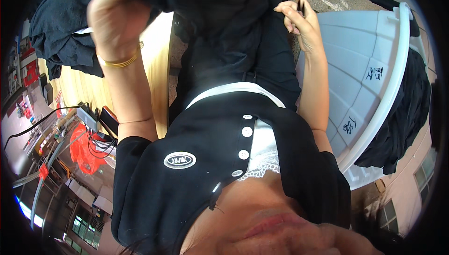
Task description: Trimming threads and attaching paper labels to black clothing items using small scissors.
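Note:
A black garment point(210, 11) lies bunched across my lap at the top of the view. At its left side is my left hand point(119, 21), smeared by motion, with a gold bracelet at the wrist. The dark cloth partly hides its fingers, so their grip does not show. By the garment's right edge, my right hand point(299, 21) has its index finger stretched toward the cloth and the others curled. Between those curled fingers sits a small, narrow dark object point(300, 6), too small to name surely.
A pile of dark garments point(61, 30) rests on the wooden table point(156, 63) to my left. Also on that side are a red plastic bag point(86, 149) and a grey box point(87, 118) with cables. A large pale plastic bin point(348, 44) stands at my right, with black cloth point(397, 119) beyond its rim.

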{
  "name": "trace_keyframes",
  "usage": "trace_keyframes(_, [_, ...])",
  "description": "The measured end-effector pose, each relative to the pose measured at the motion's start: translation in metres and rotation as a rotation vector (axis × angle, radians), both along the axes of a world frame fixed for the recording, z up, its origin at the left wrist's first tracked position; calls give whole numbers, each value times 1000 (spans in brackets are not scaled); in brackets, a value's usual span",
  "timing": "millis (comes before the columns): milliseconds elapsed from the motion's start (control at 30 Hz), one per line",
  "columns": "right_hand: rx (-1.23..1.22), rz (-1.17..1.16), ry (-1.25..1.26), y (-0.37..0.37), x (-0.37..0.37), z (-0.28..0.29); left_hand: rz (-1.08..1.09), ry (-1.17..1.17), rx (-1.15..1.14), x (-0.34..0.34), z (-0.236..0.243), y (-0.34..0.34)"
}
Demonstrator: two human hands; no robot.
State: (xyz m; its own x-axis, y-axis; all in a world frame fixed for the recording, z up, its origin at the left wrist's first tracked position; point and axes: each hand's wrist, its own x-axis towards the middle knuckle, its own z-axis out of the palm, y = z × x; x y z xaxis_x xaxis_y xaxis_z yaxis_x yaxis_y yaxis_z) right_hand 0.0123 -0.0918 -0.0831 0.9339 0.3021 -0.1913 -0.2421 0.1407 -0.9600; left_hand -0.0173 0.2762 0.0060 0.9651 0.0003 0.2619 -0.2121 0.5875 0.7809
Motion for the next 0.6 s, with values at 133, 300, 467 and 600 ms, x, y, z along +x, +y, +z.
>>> trace_keyframes(133, [-3, 26, 16, 8, 8, -10, -136, -1, -307, -10, 26, -12])
trace_keyframes(300, [95, -385, 0, -13, 18, -18, -32, 224, 935, 11, 9, -67])
trace_keyframes(467, [109, -342, 40, -22, 5, -4, 51, 259, 1146, 1, 5, -88])
trace_keyframes(600, [-43, -15, -45, -6, -11, 6, 30, 276, 1107, -14, 5, -73])
